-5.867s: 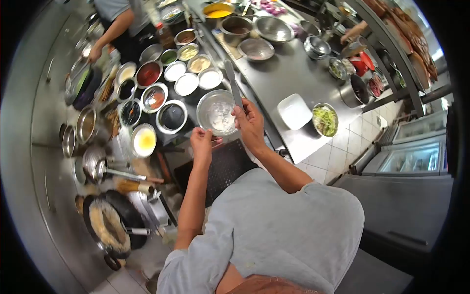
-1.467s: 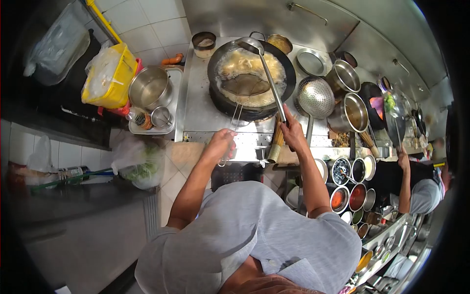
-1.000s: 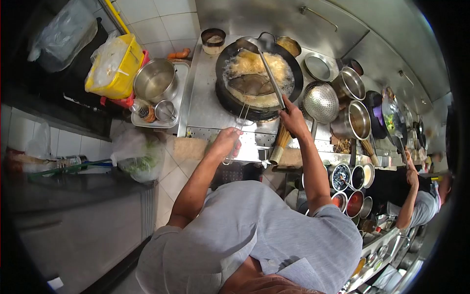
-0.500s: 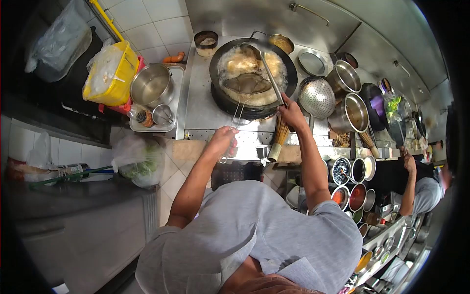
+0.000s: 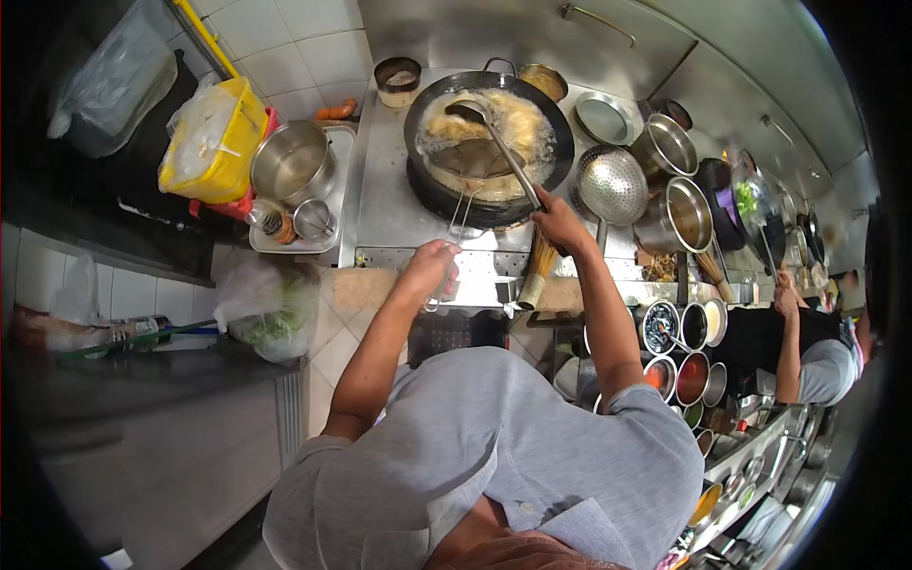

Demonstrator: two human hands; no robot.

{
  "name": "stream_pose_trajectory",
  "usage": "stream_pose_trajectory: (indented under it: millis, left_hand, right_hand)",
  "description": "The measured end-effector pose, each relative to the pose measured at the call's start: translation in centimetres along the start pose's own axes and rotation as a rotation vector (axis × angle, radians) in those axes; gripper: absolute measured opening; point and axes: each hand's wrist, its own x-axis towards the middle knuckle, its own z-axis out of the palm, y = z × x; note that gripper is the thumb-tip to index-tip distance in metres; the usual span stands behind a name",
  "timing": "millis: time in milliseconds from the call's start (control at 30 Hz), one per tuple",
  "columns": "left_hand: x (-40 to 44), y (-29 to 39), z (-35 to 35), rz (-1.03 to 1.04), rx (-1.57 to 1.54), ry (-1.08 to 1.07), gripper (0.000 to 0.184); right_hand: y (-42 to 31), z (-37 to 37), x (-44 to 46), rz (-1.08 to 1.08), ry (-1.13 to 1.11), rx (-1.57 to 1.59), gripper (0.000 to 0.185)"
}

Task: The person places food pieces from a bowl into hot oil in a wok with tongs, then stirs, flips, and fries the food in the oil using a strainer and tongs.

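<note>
A large black wok (image 5: 564, 142) holds bubbling oil with pale golden food (image 5: 518, 116) frying in it. My left hand (image 5: 427, 271) is closed around the wire handle of a strainer (image 5: 478, 159), whose dark mesh head rests in the near part of the wok. My right hand (image 5: 560, 223) grips a long-handled ladle (image 5: 511, 157). The ladle's bowl is over the oil at the wok's left of centre, beyond the strainer. Just below my right hand lies a bamboo wok brush (image 5: 538, 271).
A perforated skimmer (image 5: 613, 183) and steel pots (image 5: 686, 217) stand to the right of the wok. A tray (image 5: 344, 190) with a pot is at left. Several seasoning containers (image 5: 693, 378) sit at lower right. A co-worker's hand (image 5: 786, 294) holds a utensil farther right.
My right hand has drawn slightly left and down, and the ladle's bowl has shifted left over the oil. My left hand and strainer stay nearly still. The co-worker's hand has risen.
</note>
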Motion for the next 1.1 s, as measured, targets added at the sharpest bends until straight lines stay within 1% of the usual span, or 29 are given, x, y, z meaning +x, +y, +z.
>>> stream_pose_trajectory:
  millis: [67,100,133,167,200,233,300,367,433,467,533,567,633,667,733,767,800,867,900,967,1100]
  left_hand:
    - [-0.2,0.3,0.1,0.000,0.001,-0.008,0.028]
    - [-0.2,0.4,0.0,-0.001,-0.005,-0.009,0.029]
    - [-0.1,0.5,-0.1,0.001,0.000,-0.008,0.029]
    - [-0.1,0.4,-0.2,0.003,-0.011,-0.014,0.029]
    - [0.0,0.2,-0.2,0.005,-0.025,-0.019,0.029]
    - [0.2,0.0,-0.2,0.005,-0.030,-0.015,0.029]
    - [0.3,-0.3,-0.2,0.045,-0.013,-0.017,0.029]
    - [-0.2,0.4,0.0,0.013,-0.008,-0.008,0.029]
    - [-0.3,1.0,0.2,-0.012,-0.003,-0.003,0.029]
    - [-0.2,0.9,0.1,-0.012,-0.011,-0.003,0.029]
    - [0.0,0.3,0.0,-0.017,-0.016,-0.006,0.028]
    - [0.4,-0.2,-0.2,-0.008,-0.013,-0.010,0.028]
    - [0.4,0.0,-0.1,0.005,-0.004,-0.016,0.029]
    - [0.0,0.5,0.1,0.001,-0.005,-0.012,0.029]
    - [-0.2,0.8,-0.1,-0.004,-0.008,-0.003,0.029]
    - [-0.1,0.7,-0.2,-0.011,-0.009,-0.007,0.029]
    - [-0.1,0.7,-0.3,-0.018,-0.013,-0.013,0.029]
    - [0.0,0.5,-0.2,-0.010,-0.011,-0.008,0.029]
    - [-0.1,0.5,-0.2,-0.001,0.000,-0.004,0.029]
    - [-0.3,0.9,0.0,-0.010,-0.010,-0.004,0.028]
    - [-0.4,1.2,0.1,-0.028,-0.021,-0.007,0.028]
  right_hand:
    - [-0.6,-0.2,1.0,0.008,0.004,0.119,0.065]
    - [-1.6,-0.5,0.4,0.066,0.000,0.066,0.065]
    - [-1.3,-0.1,0.2,0.064,0.003,0.069,0.065]
    - [-0.8,0.6,-0.1,-0.064,0.133,-0.074,0.064]
    - [-1.7,0.8,-1.0,-0.194,0.261,-0.220,0.064]
    - [-2.6,0.3,-2.0,-0.110,0.197,-0.115,0.067]
    - [-3.0,0.3,-3.4,-0.131,0.212,-0.092,0.067]
    - [-2.8,0.5,-4.0,-0.153,0.240,-0.064,0.067]
    - [-2.3,0.6,-4.2,-0.150,0.167,-0.022,0.067]
    - [-2.0,0.8,-3.7,-0.150,0.168,-0.022,0.067]
    - [-0.9,1.5,-2.2,-0.120,0.113,-0.143,0.067]
    - [-0.4,1.7,-1.2,-0.114,0.115,-0.141,0.067]
    - [0.2,1.7,0.7,0.000,0.036,0.013,0.067]
    - [-0.6,1.2,0.4,-0.002,0.041,0.015,0.067]
    - [-3.0,-0.2,-1.1,0.098,0.028,0.095,0.067]
    - [-3.0,-0.2,-1.5,0.084,0.072,0.085,0.067]
    - [-2.6,-0.1,-1.7,0.083,0.069,0.083,0.067]
    - [-1.9,0.2,-2.1,-0.125,0.264,-0.001,0.067]
    - [-2.0,0.2,-2.3,-0.122,0.259,-0.002,0.067]
    - [-2.6,-0.2,-2.3,-0.027,0.235,0.002,0.068]
    - [-0.3,1.2,-0.4,-0.045,0.242,-0.064,0.070]
